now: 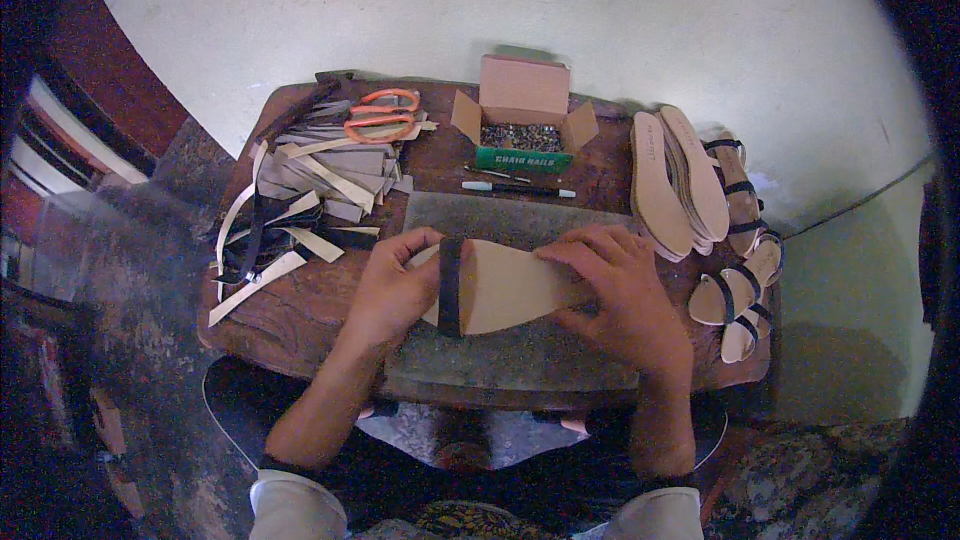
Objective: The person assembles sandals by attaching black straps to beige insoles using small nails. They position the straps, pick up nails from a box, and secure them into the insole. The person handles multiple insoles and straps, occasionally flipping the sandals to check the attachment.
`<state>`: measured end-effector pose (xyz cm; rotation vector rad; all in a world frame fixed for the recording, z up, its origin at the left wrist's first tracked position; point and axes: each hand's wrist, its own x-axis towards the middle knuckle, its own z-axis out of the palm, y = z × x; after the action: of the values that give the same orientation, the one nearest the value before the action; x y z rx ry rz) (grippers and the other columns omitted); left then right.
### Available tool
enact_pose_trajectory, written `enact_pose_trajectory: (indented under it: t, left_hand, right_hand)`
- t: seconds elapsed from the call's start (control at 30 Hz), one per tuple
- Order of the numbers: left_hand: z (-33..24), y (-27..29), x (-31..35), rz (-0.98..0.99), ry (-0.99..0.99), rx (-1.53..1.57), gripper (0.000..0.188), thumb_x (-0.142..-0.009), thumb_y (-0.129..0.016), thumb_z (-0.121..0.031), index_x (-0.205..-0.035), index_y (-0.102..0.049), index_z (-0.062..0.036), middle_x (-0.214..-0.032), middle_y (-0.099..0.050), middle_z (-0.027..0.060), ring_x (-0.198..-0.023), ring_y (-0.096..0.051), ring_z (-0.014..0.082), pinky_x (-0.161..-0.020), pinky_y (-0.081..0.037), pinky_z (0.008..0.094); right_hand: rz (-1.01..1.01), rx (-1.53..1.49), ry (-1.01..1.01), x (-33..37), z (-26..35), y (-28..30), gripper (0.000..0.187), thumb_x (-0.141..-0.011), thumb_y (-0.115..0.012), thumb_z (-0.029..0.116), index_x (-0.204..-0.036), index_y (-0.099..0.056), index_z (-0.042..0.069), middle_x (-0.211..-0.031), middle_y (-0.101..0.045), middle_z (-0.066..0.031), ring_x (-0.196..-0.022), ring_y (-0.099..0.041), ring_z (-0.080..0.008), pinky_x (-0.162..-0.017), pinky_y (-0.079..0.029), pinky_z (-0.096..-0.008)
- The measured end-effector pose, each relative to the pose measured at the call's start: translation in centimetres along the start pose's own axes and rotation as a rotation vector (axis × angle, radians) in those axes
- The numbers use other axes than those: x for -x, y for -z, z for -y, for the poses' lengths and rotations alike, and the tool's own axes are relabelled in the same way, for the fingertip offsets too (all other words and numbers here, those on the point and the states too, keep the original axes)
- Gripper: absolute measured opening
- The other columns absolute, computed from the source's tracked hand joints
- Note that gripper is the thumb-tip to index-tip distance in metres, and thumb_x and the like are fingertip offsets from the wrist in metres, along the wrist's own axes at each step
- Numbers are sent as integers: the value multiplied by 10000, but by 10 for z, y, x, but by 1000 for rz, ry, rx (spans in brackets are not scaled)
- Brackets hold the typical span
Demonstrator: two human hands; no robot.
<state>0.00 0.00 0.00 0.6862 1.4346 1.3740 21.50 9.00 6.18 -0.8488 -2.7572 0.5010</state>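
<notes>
So we've got a busy wooden table (310, 302) here; far left, a heap of grey strips (350, 168) with orange-handled scissors (376, 124) lying on top; nearer on that side, a tangle of cream strips (250, 287) and black strips (258, 225). Far middle, there's a green box (520, 161) with its flaps up, full of small metal nails (522, 135), and a pen (515, 189) just on our side of it; off to the right we have stacked insoles (656, 180) and some black-strapped sandals (741, 290).

Our tan sole (515, 285) sits mid-scene above a grey mat (440, 365), a black band (450, 287) running across its left part; our left hand (398, 285) pinches the left end right by that band, while our right hand (622, 285) grips the right end, thumb on the near edge and fingers on the far one; those fingers hide a good bit of the sole.

Texture-wise, the sole looks smooth and matt, narrowing toward the right; the mat's dull and scuffed; the table's dark, reddish-brown and worn.
</notes>
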Motion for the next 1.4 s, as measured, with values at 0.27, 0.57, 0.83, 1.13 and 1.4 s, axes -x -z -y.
enact_pose_trajectory:
  t: [0.27, 0.57, 0.83, 1.13, 1.4]
  left_hand:
    - [10, 4, -2, -24, -20, 23, 110, -908, -590, -133, -863, -624, -39, -662, -560, -50, -526, -430, 7, -437, -292, 192]
    - [15, 3, -4, -38, -60, 11, 125, -913, -570, -138, -868, -636, -42, -642, -537, -66, -539, -425, -1, -457, -307, 193]
    - [13, 10, -8, 45, -281, -519, 194, -855, -633, -212, -879, -665, -22, -691, -621, 32, -594, -539, 112, -548, -424, 279]
    - [13, 15, -8, 16, -453, -787, 238, -809, -664, -229, -905, -673, -12, -813, -641, 149, -717, -625, 283, -658, -490, 372]
    - [-8, 41, 21, -34, -411, -779, 231, -830, -646, -219, -947, -659, -20, -894, -657, 159, -820, -643, 310, -747, -500, 385]
  right_hand:
    - [-54, 27, 9, -1, -2, -6, 650, -555, -796, 104, -1154, -554, 176, -1146, -544, -48, -1161, -458, -302, -994, -314, -437]
    - [-31, 29, -21, 1, 3, -6, 633, -563, -791, 107, -1145, -549, 167, -1143, -541, -44, -1147, -460, -293, -986, -325, -432]
    - [105, 61, -78, 3, -11, -10, 597, -583, -778, 165, -1131, -543, 147, -1096, -533, -67, -1127, -474, -310, -922, -370, -466]
    - [182, 106, -150, 3, -21, -29, 612, -569, -792, 204, -1130, -552, 145, -1091, -528, -79, -1109, -493, -335, -894, -376, -521]
    - [189, 46, -150, -3, 1, -10, 597, -575, -819, 246, -1109, -590, 109, -1122, -566, -100, -1120, -507, -311, -937, -392, -437]
